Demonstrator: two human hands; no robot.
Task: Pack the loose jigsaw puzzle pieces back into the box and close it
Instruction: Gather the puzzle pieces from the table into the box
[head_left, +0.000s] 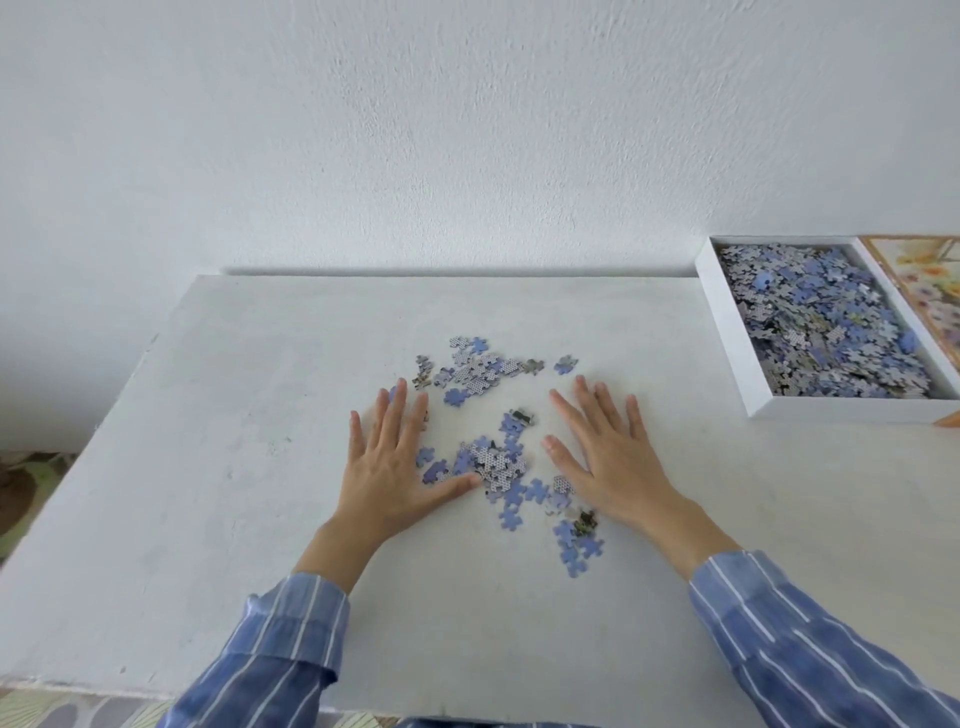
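Hands: left hand (389, 457) and right hand (608, 452) flat, fingers spread, holding nothing, flanking loose pieces (493, 467) mid-worktop (208, 441) | Step: sweep both inward, gather strays into one pile | Room: box (727, 332) far right, open, nearly full; path between unobstructed.

Left hand (389, 457), right hand (608, 457) flat, flanking loose puzzle pieces (493, 462); box (727, 332) right.
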